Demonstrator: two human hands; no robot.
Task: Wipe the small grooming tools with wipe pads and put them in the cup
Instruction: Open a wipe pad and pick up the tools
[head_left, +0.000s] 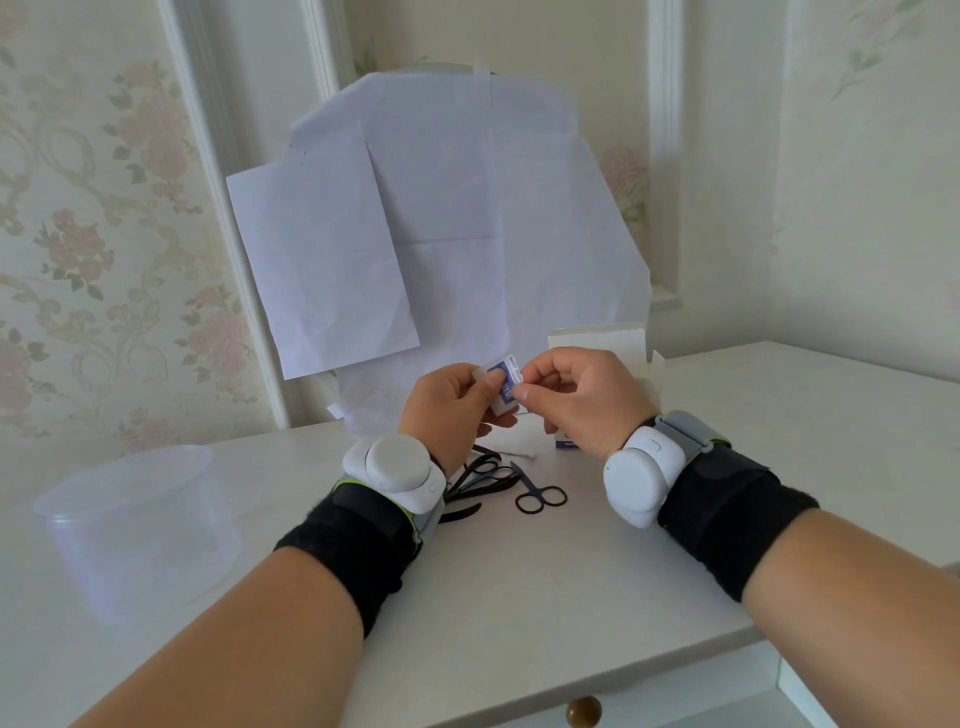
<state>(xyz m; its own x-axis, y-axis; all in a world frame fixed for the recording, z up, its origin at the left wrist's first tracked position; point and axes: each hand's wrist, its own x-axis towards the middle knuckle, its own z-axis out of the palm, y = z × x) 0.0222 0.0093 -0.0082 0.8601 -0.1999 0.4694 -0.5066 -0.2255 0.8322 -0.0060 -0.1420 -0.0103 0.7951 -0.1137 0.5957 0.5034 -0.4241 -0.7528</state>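
Presently a wipe-pad sachet (503, 384) is pinched between left hand (451, 410) and right hand (582, 397); black scissors (535, 493) lie just below, nearer the left.

Pale floral wallpaper (78, 234) with white moulded trim (218, 208), a glossy white tabletop (519, 571) with a brown drawer knob (583, 711) near, soft daylight all over.

The scene is viewed from a single head-worn camera, angled forward and down. The white table (519, 582) is seen close, its far edge met by the wall.
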